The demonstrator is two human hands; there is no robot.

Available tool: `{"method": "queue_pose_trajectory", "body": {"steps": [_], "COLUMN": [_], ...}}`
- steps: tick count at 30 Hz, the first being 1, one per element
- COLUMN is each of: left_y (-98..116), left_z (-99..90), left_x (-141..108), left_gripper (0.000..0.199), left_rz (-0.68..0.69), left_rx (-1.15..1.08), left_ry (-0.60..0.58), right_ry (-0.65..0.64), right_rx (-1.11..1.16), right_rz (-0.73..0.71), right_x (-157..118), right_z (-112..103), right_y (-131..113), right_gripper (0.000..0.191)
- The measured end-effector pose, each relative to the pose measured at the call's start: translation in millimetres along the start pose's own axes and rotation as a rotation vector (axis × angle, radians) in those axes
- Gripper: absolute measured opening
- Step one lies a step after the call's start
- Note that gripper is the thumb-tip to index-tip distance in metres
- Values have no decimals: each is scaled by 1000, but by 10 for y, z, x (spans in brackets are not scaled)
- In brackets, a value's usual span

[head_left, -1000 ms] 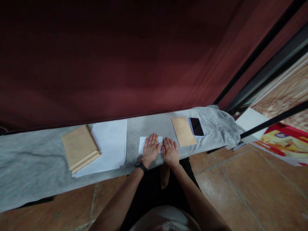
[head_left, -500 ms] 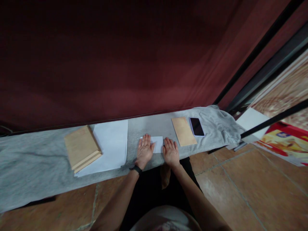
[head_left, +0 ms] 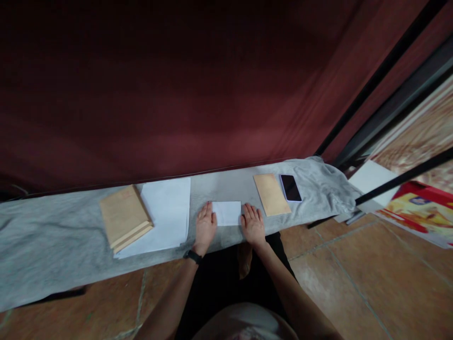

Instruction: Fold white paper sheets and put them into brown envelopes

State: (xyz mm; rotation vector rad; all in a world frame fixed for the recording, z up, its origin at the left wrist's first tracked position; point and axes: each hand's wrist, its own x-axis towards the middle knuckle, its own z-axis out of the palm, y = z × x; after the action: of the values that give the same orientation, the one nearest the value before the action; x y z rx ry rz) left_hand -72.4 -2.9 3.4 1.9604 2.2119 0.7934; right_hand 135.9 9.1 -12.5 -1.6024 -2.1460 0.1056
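A small folded white paper (head_left: 227, 213) lies flat on the grey cloth in front of me. My left hand (head_left: 205, 226) rests palm down at its left edge, fingers stretched out, with a dark band on the wrist. At the paper's right edge my right hand (head_left: 252, 225) also lies flat, its fingers extended. Neither hand grips anything. Just right of that hand is a brown envelope (head_left: 272, 194), and beside it a phone (head_left: 290, 188) with a dark screen and pale purple case.
The grey cloth (head_left: 63, 236) covers a long narrow surface against a dark red wall (head_left: 198, 118). On the left, a stack of brown envelopes (head_left: 125, 215) partly covers white paper sheets (head_left: 171, 212). At right are black bars (head_left: 399, 183) and a red-yellow box (head_left: 421, 205).
My left hand has slid left across the paper to its left edge, uncovering more of it. My right hand stays almost where it was. The view has shifted slightly.
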Motion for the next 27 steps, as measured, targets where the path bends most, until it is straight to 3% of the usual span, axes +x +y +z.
{"method": "queue_pose_trajectory", "body": {"steps": [3,10,18,22,27], "left_y": [-33,-79,37,143,294], "left_z": [-79,-68,-82,-179,-351], "left_x": [42,204,214,171,193], "left_gripper": [49,47,13,19,38], "left_rz": [-110,-543,-557,-574,-564], "left_rx": [-133,-630,-877,-980,-1130], "left_ry": [25,-47,-59,-70,-112], "right_ry": [21,-3,-37,-52,6], "right_rx": [1,47,39,86,369], "right_rz": [-2,-177,-201,-197,-71], "right_x": [-27,-212,-233,-224,-72], "right_z": [3,55,32,-25,-141], "right_y": [-69,-442,-514,-536,-603], "right_gripper": [51,54,59,68,54]}}
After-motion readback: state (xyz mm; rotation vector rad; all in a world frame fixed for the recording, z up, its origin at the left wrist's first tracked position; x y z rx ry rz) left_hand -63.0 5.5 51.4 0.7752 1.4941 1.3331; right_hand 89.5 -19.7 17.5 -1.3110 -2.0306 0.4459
